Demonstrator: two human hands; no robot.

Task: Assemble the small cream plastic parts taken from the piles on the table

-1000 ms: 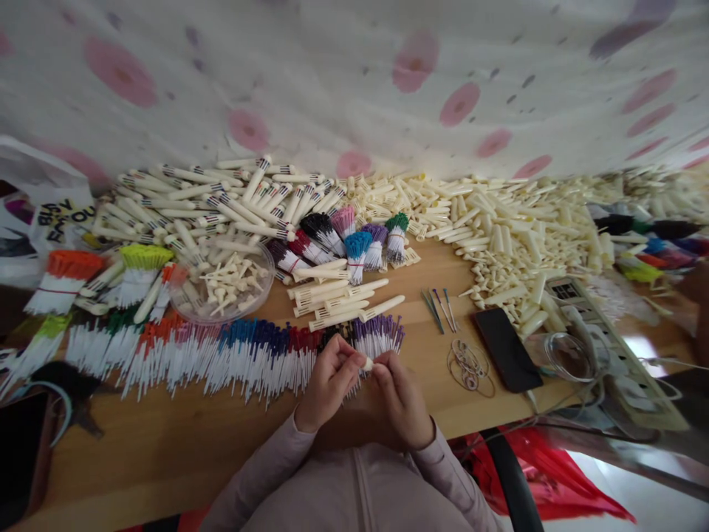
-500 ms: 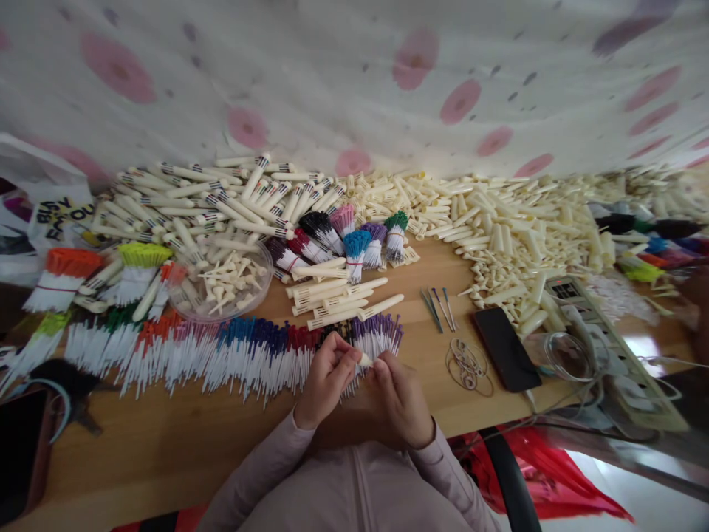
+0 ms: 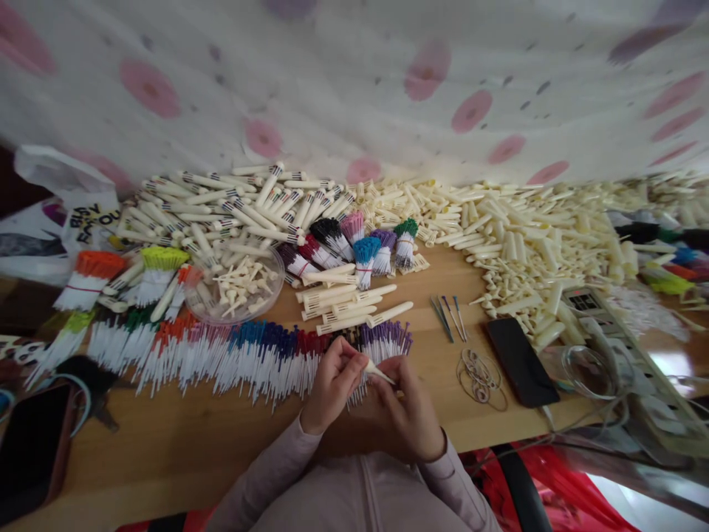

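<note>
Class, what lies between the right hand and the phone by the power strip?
The head view shows a tangle of thin loops on the table between the right hand and phone.

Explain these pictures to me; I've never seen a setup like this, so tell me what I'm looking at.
There is no machine here, just a person's two bare hands. Every picture comes from one camera worn on the head, looking forward and down, so the sleeves enter from below.

The left hand pinches the wide end of a small cream cone-shaped piece. The right hand is at its narrow end; whether it grips is hard to tell.

On the wooden table lies a row of white sticks with coloured ends. Behind it are a round tub of cream pieces and heaped cream tubes. To the right lie loose bands and a dark phone.
</note>
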